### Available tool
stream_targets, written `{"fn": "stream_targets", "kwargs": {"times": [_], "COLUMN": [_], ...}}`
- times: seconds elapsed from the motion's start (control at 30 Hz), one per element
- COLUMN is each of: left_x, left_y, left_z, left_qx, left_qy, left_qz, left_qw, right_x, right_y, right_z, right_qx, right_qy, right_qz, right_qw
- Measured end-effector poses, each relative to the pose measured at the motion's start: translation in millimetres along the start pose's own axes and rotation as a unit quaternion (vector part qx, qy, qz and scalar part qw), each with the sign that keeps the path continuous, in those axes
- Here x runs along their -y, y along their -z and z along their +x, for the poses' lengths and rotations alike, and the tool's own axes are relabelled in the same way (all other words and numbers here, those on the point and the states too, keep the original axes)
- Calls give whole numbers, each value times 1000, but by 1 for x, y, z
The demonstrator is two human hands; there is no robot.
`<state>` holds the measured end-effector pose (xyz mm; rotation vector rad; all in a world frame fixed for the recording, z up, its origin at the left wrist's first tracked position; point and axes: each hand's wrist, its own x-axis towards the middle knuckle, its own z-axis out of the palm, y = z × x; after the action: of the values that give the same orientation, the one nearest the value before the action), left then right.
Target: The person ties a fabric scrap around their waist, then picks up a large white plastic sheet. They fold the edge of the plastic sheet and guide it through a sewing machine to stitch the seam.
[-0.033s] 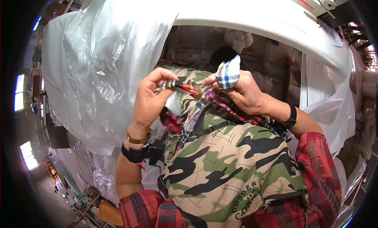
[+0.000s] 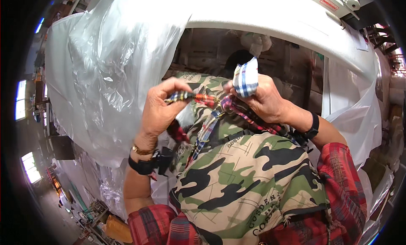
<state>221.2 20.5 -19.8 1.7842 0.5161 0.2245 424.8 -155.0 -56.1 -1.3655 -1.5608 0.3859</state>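
Note:
My left hand [image 2: 157, 111] is closed in a pinch on one end of a narrow plaid fabric strip [image 2: 205, 99] in red, yellow and black. Opposite it, my right hand [image 2: 268, 102] grips a white and blue plaid fabric piece [image 2: 246, 78], whose end stands up above the fingers. Between the hands, several strips meet in a bunch. From there a blue and white plaid strip [image 2: 207, 128] hangs down, and a purple-red plaid strip [image 2: 256, 123] runs under my right wrist. A dark red plaid length [image 2: 178, 131] dangles below my left hand.
A camouflage apron [image 2: 237, 177] covers my lap beneath the strips. White plastic sheeting [image 2: 101, 84] drapes at the left, beside a white tabletop edge [image 2: 270, 27] that curves across the far side. Part of a white machine [image 2: 338, 4] shows at the far right.
My left hand has shifted slightly, with the strip's end still pinched. The white and blue piece in my right hand has turned a little, and the dark red length has swung.

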Motion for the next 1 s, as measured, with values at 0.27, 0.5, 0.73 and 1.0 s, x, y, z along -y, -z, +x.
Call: {"fn": "stream_targets", "kwargs": {"times": [0.27,0.5,0.73,1.0], "left_x": [14,11,-66,-72], "left_y": [33,36,28,-39], "left_z": [-51,-71,-26,43], "left_qx": [150,113,84,95], "left_qy": [151,208,-107,-274], "left_qz": [127,42,170,330], "left_qw": [969,971,976,898], "right_x": [0,24,43,60], "right_y": [31,41,0,0], "right_z": [-39,-37,-5,-3], "right_qx": [262,164,56,186], "right_qy": [-38,-360,-453,-417], "right_qz": [-72,326,604,463], "right_qw": [962,859,653,760]}}
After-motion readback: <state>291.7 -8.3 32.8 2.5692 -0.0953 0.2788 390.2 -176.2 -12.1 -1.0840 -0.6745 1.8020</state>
